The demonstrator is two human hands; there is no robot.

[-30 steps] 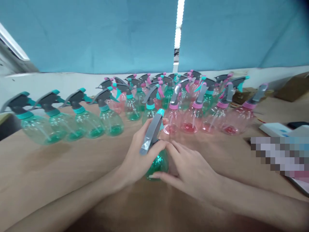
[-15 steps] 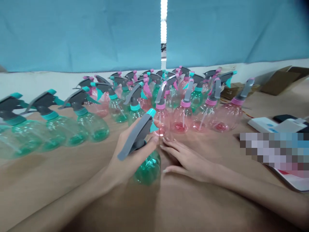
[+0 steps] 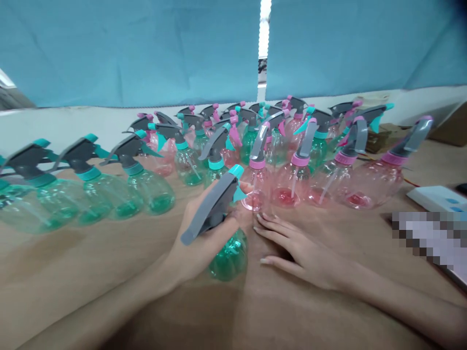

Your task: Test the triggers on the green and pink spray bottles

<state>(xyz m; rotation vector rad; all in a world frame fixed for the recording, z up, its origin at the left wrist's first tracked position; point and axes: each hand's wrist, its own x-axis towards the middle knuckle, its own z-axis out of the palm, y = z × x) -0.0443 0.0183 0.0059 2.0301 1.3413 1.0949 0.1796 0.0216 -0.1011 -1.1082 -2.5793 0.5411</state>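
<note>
My left hand [image 3: 204, 243] is wrapped round the neck of a green spray bottle [image 3: 229, 260] with a grey and teal trigger head. The bottle is on the table, and my fingers hide its collar. To its right, my right hand [image 3: 295, 248] lies on the table with fingers apart, holding nothing. Just beyond my right fingertips stands a pink spray bottle [image 3: 255, 187], one of several pink ones in a row. Left of my left hand, several green spray bottles [image 3: 155, 194] form another row.
More green and pink spray bottles crowd together at the back, before a white ledge [image 3: 80, 121] and a blue curtain [image 3: 146, 53]. On the right are a white device [image 3: 434, 197], a blurred-out flat object [image 3: 434, 243] and a cardboard box [image 3: 447, 124].
The whole view has shifted, so bottles and table items appear farther right. My left hand keeps its hold on the green spray bottle, and my right hand still lies on the table.
</note>
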